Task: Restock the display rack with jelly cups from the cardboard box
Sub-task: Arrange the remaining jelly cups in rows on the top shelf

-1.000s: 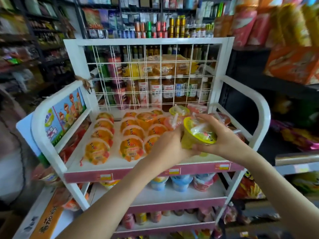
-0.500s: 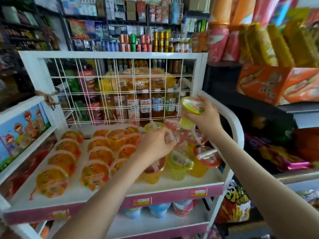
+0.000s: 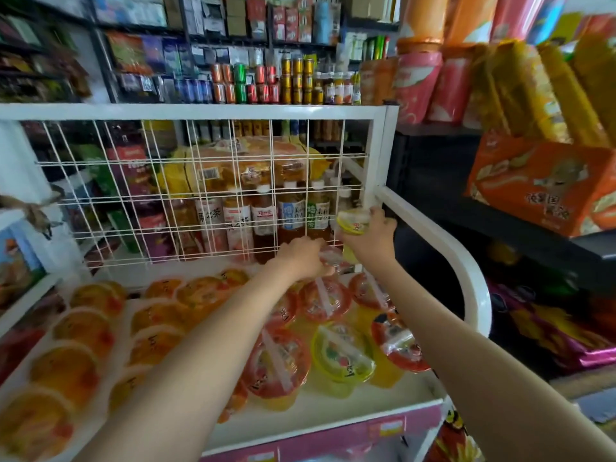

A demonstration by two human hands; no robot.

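Note:
The white display rack fills the view, its top shelf covered with jelly cups. My right hand holds a yellow-lidded jelly cup at the shelf's back right corner, close to the wire grid. My left hand reaches beside it and rests on a red-lidded jelly cup at the back of the shelf. Red-lidded and yellow-lidded cups stand on the right side, orange jelly cups in rows on the left. The cardboard box is out of view.
The wire grid back panel closes the shelf's far side, with drink bottles behind it. The rack's curved right rail borders the cups. Dark store shelving with an orange carton stands to the right.
Both hands have moved further back toward the grid. My right hand has carried the yellow-lidded cup to the back right corner. The camera has come closer to the shelf.

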